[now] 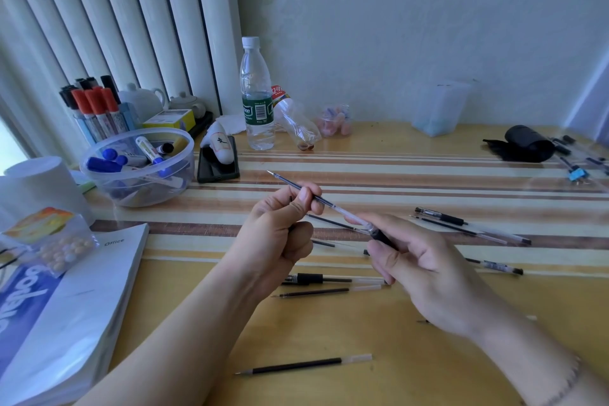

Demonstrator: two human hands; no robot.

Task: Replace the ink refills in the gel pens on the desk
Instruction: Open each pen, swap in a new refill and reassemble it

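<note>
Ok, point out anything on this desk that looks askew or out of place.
An empty plastic bottle lies tipped over, leaning against the upright water bottle at the back of the desk. Loose refills are scattered near the hands.

The right hand (pixel 425 269) covers the pen barrel (pixel 382 236) past its grip, so where the refill (pixel 313 196) ends inside cannot be told. The left hand (pixel 280 234) hides part of another refill lying behind it. The book (pixel 66 323) and white roll (pixel 36 188) are cut by the left edge. The small parts (pixel 576 161) at far right are too blurred to identify.
</note>
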